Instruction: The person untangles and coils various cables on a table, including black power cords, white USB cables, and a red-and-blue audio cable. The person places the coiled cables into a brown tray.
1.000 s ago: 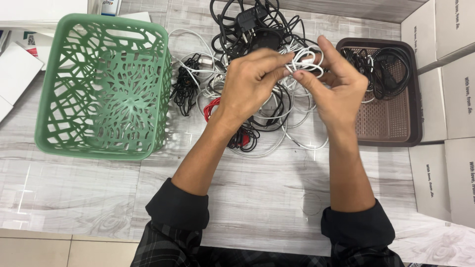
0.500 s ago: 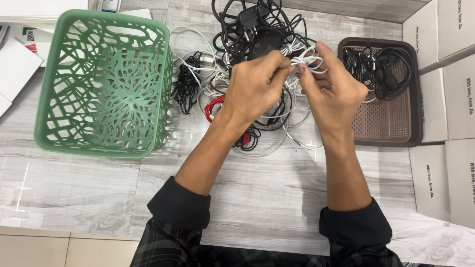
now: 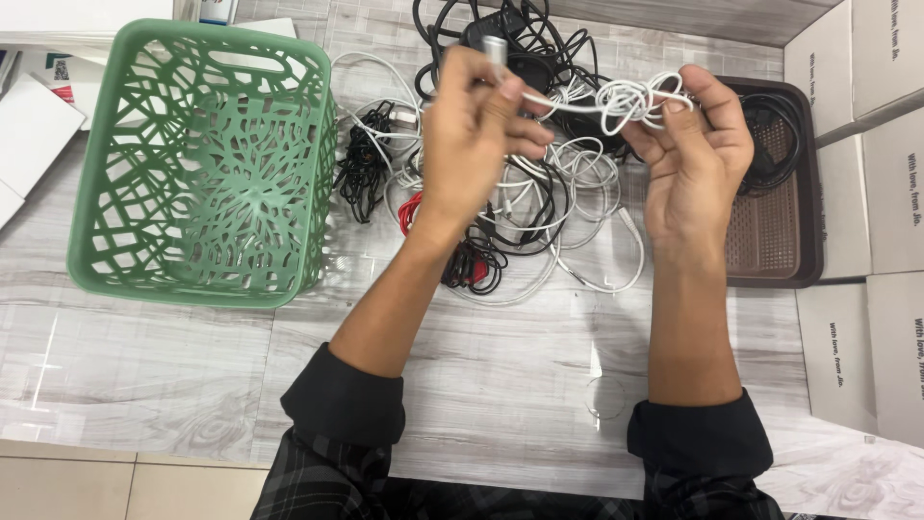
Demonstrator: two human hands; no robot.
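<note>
Left hand pinched around white cable near its silver plug end, fingers closed on it. Right hand gripped bunched loops of same white cable, fingers curled round the tangle. Cable stretched between both hands, held above messy cable pile at far middle of table. Green plastic basket sat at far left of table, looked empty. Brown tray at far right edge, black cord coiled inside. White cardboard boxes just beside tray.

Green plastic basket; glossy white cable; matt wood-grain table.
</note>
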